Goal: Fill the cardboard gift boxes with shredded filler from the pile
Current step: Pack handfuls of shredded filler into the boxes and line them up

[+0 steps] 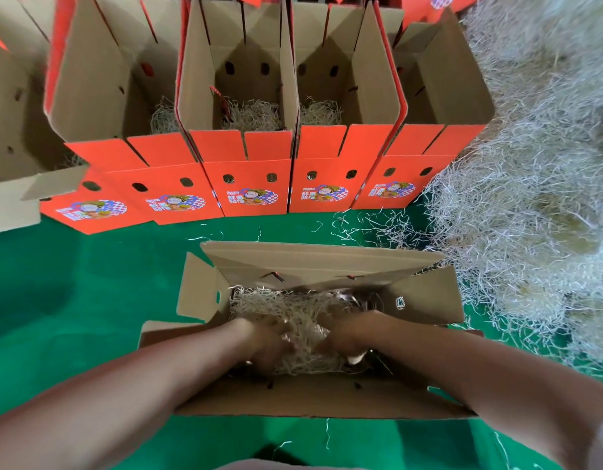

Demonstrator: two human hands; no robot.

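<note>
An open cardboard gift box (425,300) lies on the green floor in front of me, flaps spread. Pale shredded filler (286,310) covers its bottom. Both hands are down inside the box. My left hand (262,340) presses into the filler on the left side, fingers partly buried and blurred. My right hand (347,334) presses into it on the right side, fingers sunk among the strands. The large pile of shredded filler (537,198) rises at the right of the box.
A row of upright orange gift boxes (249,184) stands behind, several with filler at the bottom. A plain cardboard box (8,198) sits at the far left. Loose strands (371,225) lie scattered on the green floor (89,283).
</note>
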